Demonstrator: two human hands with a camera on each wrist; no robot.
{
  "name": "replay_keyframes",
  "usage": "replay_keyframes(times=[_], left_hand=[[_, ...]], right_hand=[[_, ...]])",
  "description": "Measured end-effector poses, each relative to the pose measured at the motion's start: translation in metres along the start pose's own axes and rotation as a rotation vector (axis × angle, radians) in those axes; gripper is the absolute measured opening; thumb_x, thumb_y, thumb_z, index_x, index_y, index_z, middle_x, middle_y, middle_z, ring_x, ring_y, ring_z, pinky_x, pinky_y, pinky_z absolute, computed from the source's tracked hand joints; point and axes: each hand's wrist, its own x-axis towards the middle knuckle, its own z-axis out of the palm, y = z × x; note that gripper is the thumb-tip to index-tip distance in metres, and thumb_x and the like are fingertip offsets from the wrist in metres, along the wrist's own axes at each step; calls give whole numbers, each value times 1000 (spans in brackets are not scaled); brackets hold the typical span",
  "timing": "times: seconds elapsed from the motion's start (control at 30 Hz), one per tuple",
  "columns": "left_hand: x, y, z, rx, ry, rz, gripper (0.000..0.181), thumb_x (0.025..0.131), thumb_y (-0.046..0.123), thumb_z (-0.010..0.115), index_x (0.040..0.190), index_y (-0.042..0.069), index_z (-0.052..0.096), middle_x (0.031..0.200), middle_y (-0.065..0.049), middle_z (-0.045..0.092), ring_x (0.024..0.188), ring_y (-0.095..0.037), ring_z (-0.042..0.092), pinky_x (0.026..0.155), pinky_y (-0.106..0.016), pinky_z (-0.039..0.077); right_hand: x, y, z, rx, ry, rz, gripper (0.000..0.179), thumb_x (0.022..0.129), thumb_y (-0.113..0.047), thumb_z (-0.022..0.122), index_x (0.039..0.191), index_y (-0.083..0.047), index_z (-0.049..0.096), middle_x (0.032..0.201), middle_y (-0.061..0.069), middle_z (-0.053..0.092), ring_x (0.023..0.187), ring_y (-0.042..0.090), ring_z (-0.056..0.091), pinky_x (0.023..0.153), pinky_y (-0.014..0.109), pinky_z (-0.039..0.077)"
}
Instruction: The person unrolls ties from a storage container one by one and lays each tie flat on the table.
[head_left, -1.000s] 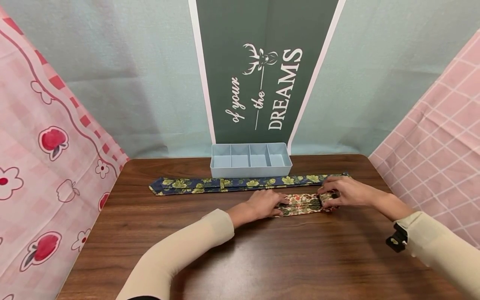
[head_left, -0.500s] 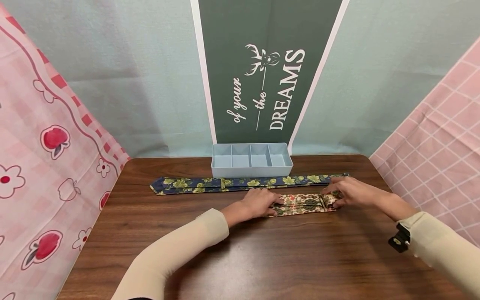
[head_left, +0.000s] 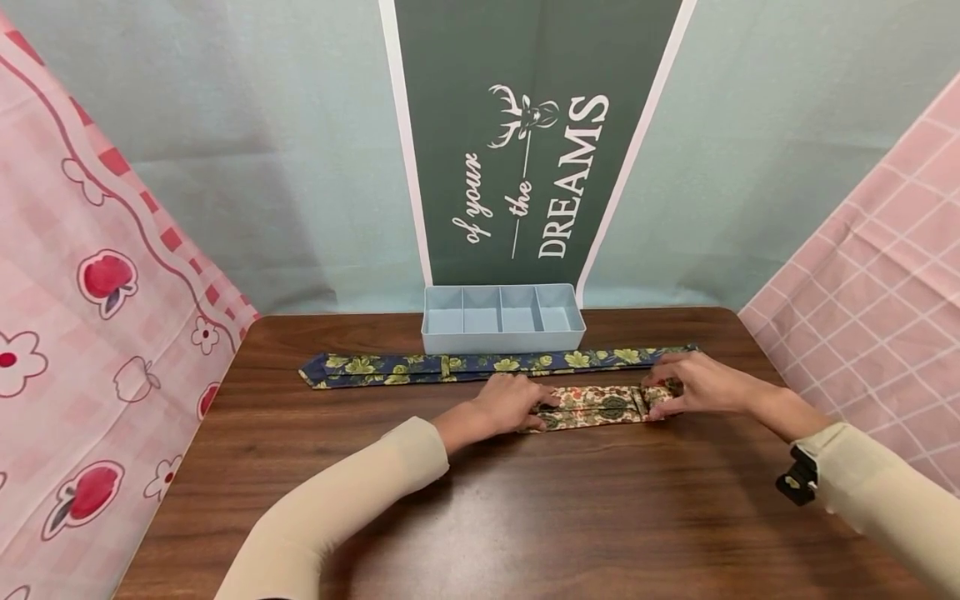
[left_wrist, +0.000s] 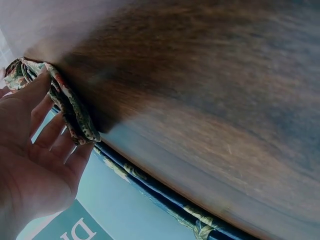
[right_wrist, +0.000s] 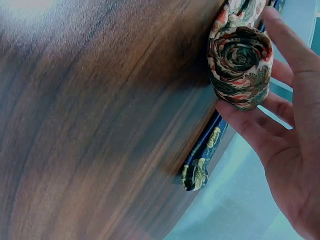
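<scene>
A cream necktie (head_left: 596, 408) with a red and green floral print lies across the table, its right end wound into a roll. That roll (right_wrist: 241, 65) shows its spiral side in the right wrist view. My right hand (head_left: 703, 385) holds it, thumb on one side and fingers on the other. At the other end, my left hand (head_left: 504, 403) pinches the tie between thumb and fingers, and folded layers of fabric (left_wrist: 70, 105) show there in the left wrist view. Just behind both hands stretches a navy necktie (head_left: 506, 365) with yellow flowers, laid out lengthwise.
A pale blue tray (head_left: 502, 342) with several compartments stands at the table's back edge, behind the navy tie. The brown wooden table (head_left: 525, 517) is bounded by a grey-green cloth (head_left: 322, 167) at the back and pink cloths at both sides.
My left hand has slid left along the cream tie, so more of the fabric shows between the hands. The right hand shifted slightly right, then a little back, keeping the roll.
</scene>
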Motion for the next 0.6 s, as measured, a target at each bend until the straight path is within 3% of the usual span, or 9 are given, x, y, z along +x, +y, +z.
replay_keyframes(times=[0.2, 0.4, 0.47, 0.6], left_hand=[[-4, -4, 1, 2, 1, 2, 50, 95, 48, 77, 143, 38, 68, 151, 13, 60, 69, -7, 63, 52, -24, 46], [-7, -6, 1, 8, -2, 2, 50, 95, 49, 77, 142, 38, 68, 151, 13, 60, 79, -9, 68, 53, -24, 47], [-7, -6, 0, 6, -7, -1, 50, 95, 48, 78, 143, 37, 68, 151, 12, 60, 75, -10, 67, 53, -25, 48], [-5, -2, -2, 9, -1, -1, 48, 94, 43, 81, 140, 35, 70, 140, 10, 69, 75, -9, 68, 59, -28, 53]], right_hand=[[2, -3, 3, -5, 13, 28, 29, 77, -20, 96, 100, -14, 79, 95, -6, 73, 79, 7, 70, 63, 29, 56], [-1, -6, -5, 28, -53, 124, 33, 78, -20, 96, 101, -14, 74, 91, -9, 69, 66, -3, 51, 55, 23, 43], [-3, -5, -6, 43, -70, 137, 33, 79, -20, 95, 103, -14, 74, 91, -9, 69, 65, -5, 47, 55, 22, 40], [-4, -4, -4, 48, -84, 120, 37, 79, -16, 94, 111, -10, 76, 100, -2, 75, 71, -3, 57, 57, 24, 46]])
